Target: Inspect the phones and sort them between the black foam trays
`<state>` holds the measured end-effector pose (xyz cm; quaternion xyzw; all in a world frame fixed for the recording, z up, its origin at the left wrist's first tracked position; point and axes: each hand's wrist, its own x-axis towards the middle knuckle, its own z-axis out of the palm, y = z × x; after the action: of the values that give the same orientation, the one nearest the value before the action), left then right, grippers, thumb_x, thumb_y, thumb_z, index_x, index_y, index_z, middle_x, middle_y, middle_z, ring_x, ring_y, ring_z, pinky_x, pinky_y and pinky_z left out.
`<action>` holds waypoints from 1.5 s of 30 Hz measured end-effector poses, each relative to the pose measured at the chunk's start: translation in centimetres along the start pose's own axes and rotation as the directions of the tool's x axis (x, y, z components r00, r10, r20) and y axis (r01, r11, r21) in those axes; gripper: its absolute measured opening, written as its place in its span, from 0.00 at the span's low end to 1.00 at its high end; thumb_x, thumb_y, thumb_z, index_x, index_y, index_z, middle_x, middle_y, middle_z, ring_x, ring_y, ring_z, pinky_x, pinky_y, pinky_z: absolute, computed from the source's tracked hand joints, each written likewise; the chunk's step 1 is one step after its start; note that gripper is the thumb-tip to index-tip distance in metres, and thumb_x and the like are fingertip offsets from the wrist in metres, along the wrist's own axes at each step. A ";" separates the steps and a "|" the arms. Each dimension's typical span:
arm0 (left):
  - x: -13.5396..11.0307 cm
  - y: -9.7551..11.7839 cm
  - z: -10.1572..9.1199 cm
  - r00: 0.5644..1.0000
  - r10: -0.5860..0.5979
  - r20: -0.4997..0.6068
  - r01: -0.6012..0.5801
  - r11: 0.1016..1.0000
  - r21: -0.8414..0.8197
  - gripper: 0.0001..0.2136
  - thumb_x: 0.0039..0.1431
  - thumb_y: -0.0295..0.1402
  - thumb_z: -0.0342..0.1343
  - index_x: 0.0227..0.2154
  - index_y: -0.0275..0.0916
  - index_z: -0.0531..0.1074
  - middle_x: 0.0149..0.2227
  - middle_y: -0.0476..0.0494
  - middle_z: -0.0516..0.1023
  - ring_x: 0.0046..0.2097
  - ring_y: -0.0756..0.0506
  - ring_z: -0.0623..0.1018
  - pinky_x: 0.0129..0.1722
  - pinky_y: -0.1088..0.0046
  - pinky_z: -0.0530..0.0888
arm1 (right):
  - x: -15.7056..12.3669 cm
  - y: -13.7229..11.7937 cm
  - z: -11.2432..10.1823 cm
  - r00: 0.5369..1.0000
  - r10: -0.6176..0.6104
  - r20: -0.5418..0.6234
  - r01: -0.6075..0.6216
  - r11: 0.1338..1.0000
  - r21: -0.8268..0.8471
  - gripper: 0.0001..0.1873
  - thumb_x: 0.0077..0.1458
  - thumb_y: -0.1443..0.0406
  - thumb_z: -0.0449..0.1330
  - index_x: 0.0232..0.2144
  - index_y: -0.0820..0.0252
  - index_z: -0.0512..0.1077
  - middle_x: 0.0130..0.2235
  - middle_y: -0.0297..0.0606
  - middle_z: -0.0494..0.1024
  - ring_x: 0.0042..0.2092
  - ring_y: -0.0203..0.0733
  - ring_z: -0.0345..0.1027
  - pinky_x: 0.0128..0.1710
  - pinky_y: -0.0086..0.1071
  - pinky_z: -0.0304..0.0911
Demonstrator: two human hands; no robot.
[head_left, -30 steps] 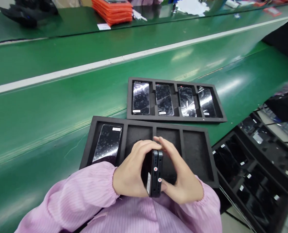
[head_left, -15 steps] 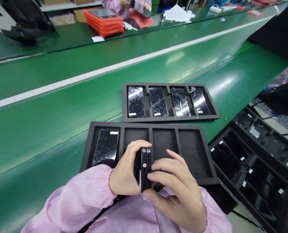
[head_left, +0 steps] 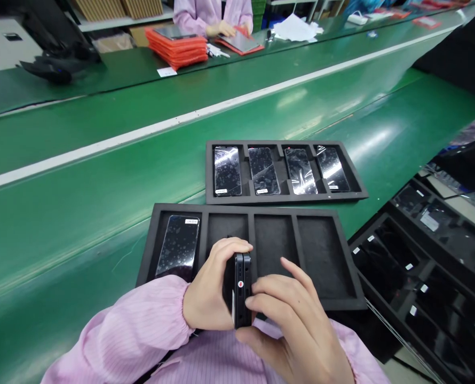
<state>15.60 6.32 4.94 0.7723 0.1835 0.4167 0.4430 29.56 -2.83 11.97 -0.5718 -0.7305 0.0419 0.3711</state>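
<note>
Two dark phones stand on edge, pressed face to face, with their port ends toward me and a small round white sticker with a red mark on one end. My left hand is wrapped round them from the left, fingers over the top. From the right, my right hand grips them with its fingertips and thumb. Below and behind lies a black foam tray; a phone with a white label rests in its leftmost compartment. The phones' broad faces are mostly hidden.
Another black tray behind holds several phones under film. More trays with phones are stacked at the right. Across the green bench, a co-worker's hands touch a flat device on a red pouch, beside stacked red pouches.
My view has shifted slightly, so the trays sit a little lower and further right. My hands keep hold of the phones. The co-worker's hands have lowered a device onto the red pouch.
</note>
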 end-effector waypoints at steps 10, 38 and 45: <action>0.4 0.4 -0.4 0.997 -0.068 0.030 0.067 0.997 0.036 0.36 0.47 0.41 0.66 0.56 0.45 0.55 0.50 0.38 0.67 0.52 0.36 0.72 0.51 0.53 0.72 | -0.2 -0.1 0.5 0.999 0.030 -0.013 -0.030 0.997 0.066 0.07 0.64 0.64 0.58 0.32 0.59 0.69 0.32 0.31 0.77 0.34 0.31 0.73 0.61 0.34 0.56; 0.4 0.8 -0.2 0.998 -0.037 0.047 0.034 0.997 0.066 0.34 0.48 0.34 0.61 0.57 0.44 0.53 0.51 0.37 0.68 0.54 0.35 0.71 0.53 0.50 0.70 | -0.1 0.0 -0.4 0.993 -0.018 0.116 0.021 0.999 -0.025 0.09 0.65 0.60 0.57 0.39 0.61 0.68 0.34 0.32 0.78 0.37 0.32 0.75 0.64 0.32 0.51; 0.5 0.8 -0.3 0.997 -0.061 0.037 0.059 0.996 0.060 0.35 0.48 0.38 0.64 0.57 0.44 0.54 0.51 0.36 0.68 0.53 0.36 0.72 0.53 0.51 0.71 | -0.2 0.0 0.0 0.996 -0.010 0.087 0.008 1.000 0.021 0.08 0.64 0.66 0.57 0.31 0.59 0.66 0.29 0.29 0.75 0.34 0.31 0.74 0.63 0.34 0.53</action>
<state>15.56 6.36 5.92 0.7870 0.2104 0.3826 0.4359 29.54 -3.01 11.83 -0.5622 -0.7481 0.0725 0.3449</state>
